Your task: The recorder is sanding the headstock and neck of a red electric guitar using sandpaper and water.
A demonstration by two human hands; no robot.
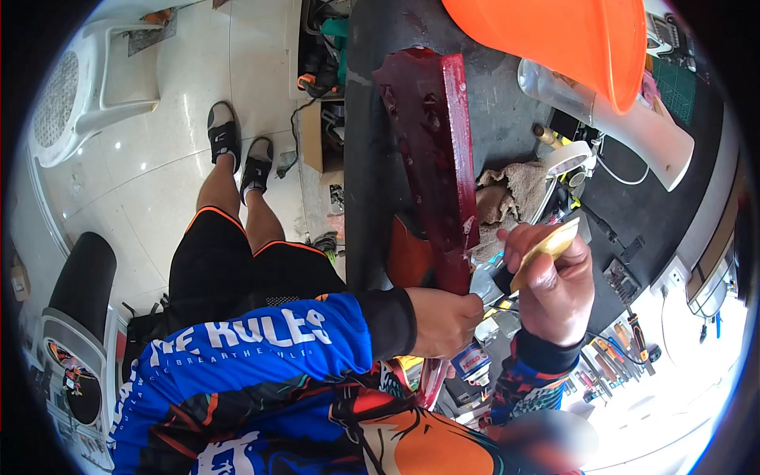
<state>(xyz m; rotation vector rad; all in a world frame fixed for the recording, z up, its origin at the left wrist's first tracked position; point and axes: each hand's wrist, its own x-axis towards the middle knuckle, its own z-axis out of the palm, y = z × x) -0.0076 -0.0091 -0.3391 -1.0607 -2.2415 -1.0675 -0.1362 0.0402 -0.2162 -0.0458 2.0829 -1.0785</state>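
A glossy dark red guitar headstock (434,150) with its neck lies lengthwise over the dark bench, its broad end pointing away from me. My left hand (445,323) is closed around the narrow neck just below the headstock. To the right, my right hand (558,285) is raised beside the neck, apart from it. Between its thumb and fingers is a bent, yellowish piece of what looks like sandpaper (546,252). Below my left hand the red neck continues toward my body, partly hidden by my sleeve and shirt.
A crumpled brown cloth (518,190) lies right of the headstock, near a white tape roll (568,158). Above are a large orange plastic piece (562,39) and a translucent bottle (554,89). Several hand tools (617,356) line the right side. A white plastic chair (119,71) stands at left.
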